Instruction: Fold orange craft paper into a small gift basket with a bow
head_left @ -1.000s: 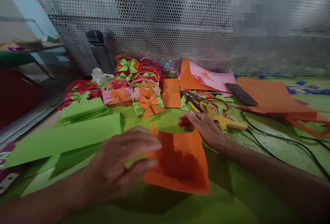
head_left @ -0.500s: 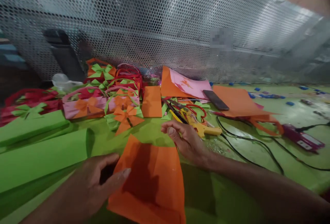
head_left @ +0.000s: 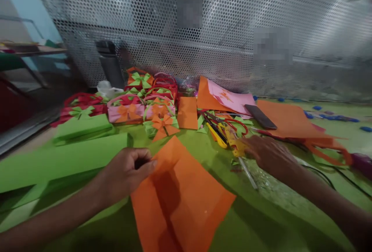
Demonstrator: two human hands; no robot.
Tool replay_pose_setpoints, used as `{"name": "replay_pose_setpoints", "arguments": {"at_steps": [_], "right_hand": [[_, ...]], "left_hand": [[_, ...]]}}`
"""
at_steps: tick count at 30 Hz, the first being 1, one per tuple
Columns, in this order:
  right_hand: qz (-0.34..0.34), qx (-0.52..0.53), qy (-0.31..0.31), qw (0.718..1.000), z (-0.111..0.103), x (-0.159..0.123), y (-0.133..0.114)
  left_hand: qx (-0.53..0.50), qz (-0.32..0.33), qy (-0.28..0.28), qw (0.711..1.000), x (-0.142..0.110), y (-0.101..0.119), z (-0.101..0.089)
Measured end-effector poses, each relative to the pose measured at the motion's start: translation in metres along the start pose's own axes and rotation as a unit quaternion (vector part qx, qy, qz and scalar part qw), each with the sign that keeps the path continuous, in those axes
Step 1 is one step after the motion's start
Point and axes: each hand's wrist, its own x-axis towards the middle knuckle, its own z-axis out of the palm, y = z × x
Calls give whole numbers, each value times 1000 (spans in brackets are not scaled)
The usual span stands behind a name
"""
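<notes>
My left hand (head_left: 132, 168) is closed, with thumb and finger pinching the upper left edge of a folded sheet of orange paper (head_left: 192, 194). The paper lies at an angle in front of me, a crease running down its left part. Over to the right, my right hand (head_left: 269, 155) is wrapped round the handle of a yellow glue gun (head_left: 236, 143). A clear glue stick (head_left: 248, 174) pokes out of the gun's back end. Beside the gun lie a yellow cutter (head_left: 216, 134) and red-handled scissors (head_left: 238, 122).
Several small paper bags with bows (head_left: 128, 108) stand at the back left, before a dark bottle (head_left: 110, 66). Green folded paper (head_left: 87, 151) lies at left. A phone (head_left: 260, 116) rests on orange sheets (head_left: 290, 118). Black cords (head_left: 319, 174) cross the right side. A perforated metal panel (head_left: 157, 23) stands behind.
My right hand has moved right from above the orange paper and taken hold of the glue gun. My left hand has closed on the paper, which has turned. The view has shifted left.
</notes>
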Motion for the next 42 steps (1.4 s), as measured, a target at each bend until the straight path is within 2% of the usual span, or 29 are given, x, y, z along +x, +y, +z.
{"name": "replay_pose_setpoints", "arguments": {"at_steps": [2, 4, 9, 13, 15, 18, 20, 22, 25, 28, 33, 36, 39, 42], "right_hand": [[-41, -23, -29, 998, 8, -3, 7], [-43, -34, -33, 998, 15, -3, 10], [14, 5, 16, 1000, 19, -2, 7], [48, 31, 51, 997, 5, -2, 3], [94, 86, 72, 989, -6, -1, -5], [153, 219, 112, 957, -22, 6, -25], [146, 309, 93, 935, -29, 13, -42], [122, 358, 51, 924, -33, 21, -56], [91, 331, 16, 939, -30, 33, -68], [38, 267, 41, 962, -21, 42, -64], [0, 165, 68, 984, -1, 44, -45], [-44, 61, 54, 996, 3, 38, -44], [-70, -35, 14, 997, 0, 32, -50], [-71, -56, -27, 996, -4, 29, -55]], "left_hand": [[16, 4, -22, 1000, 0, 1, -3], [26, 2, -23, 999, -1, 2, -5], [69, 16, -4, 997, -3, 1, -8], [80, 21, 1, 997, 1, -5, -12], [72, 10, -18, 997, 4, -9, -14], [67, -4, -49, 996, 8, -13, -16], [81, -8, -58, 995, 10, -13, -16], [106, -6, -66, 992, 11, -13, -16], [147, 20, -65, 987, 10, -12, -21], [189, 54, -48, 979, 10, -13, -31], [257, 82, -11, 963, 16, -18, -43], [237, 106, 0, 966, 22, -21, -43], [214, 125, 6, 969, 26, -23, -41], [193, 137, 2, 972, 33, -20, -38]]}}
